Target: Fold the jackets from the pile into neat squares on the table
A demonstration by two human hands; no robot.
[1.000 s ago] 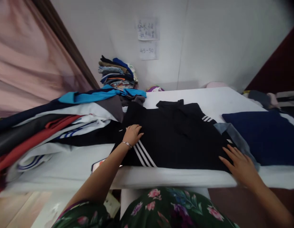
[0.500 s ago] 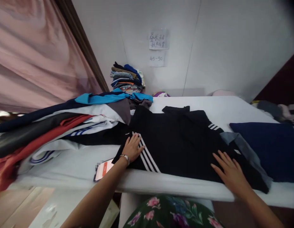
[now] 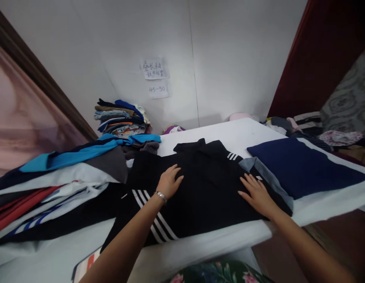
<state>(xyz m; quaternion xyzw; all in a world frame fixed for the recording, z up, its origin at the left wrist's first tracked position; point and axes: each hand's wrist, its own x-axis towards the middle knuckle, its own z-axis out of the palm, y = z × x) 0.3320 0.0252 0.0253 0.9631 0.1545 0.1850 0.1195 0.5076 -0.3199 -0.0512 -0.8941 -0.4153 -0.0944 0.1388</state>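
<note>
A black garment with white stripes (image 3: pixel 197 196) lies spread over the white table, its collar toward the wall. My left hand (image 3: pixel 170 181) is over its left-middle part, fingers loosely spread and a bracelet at the wrist. Flat on the garment's right side rests my right hand (image 3: pixel 257 195), fingers apart. Neither hand grips anything. Under my left forearm, a phone (image 3: pixel 85 267) partly shows at the table's front edge. Beside the right of the black garment is a grey-blue cloth edge (image 3: pixel 277 184).
A heap of loose clothes (image 3: pixel 67 184) covers the left side. Behind it stands a folded stack (image 3: pixel 120 118). Folded navy cloth (image 3: pixel 303 165) lies on the right of the white table (image 3: pixel 229 131). Handwritten papers (image 3: pixel 155 76) hang on the wall.
My left hand has moved from the garment's striped left part inward toward its middle. My right hand stays on the right side. The view has turned to the right.
</note>
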